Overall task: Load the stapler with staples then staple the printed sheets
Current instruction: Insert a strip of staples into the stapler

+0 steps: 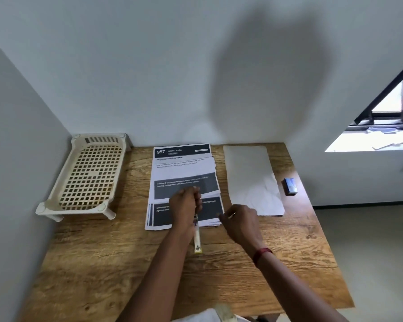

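A stack of printed sheets (184, 168) with dark text blocks lies at the middle back of the wooden table (126, 256). My left hand (184, 205) is closed around a slim white and yellow stapler (197, 240), whose rear end hangs down toward me while its front end sits at the stack's near edge. My right hand (240, 223) hovers just right of the stack's near right corner, fingers pinched together; a small bright thing may sit between the fingertips, too small to identify. A small blue staple box (290, 186) rests near the table's right edge.
A blank, slightly creased white sheet (251, 180) lies right of the stack. A cream perforated plastic rack (89, 175) stands at the back left against the wall. The table's right edge drops to the floor, and walls close the back and left.
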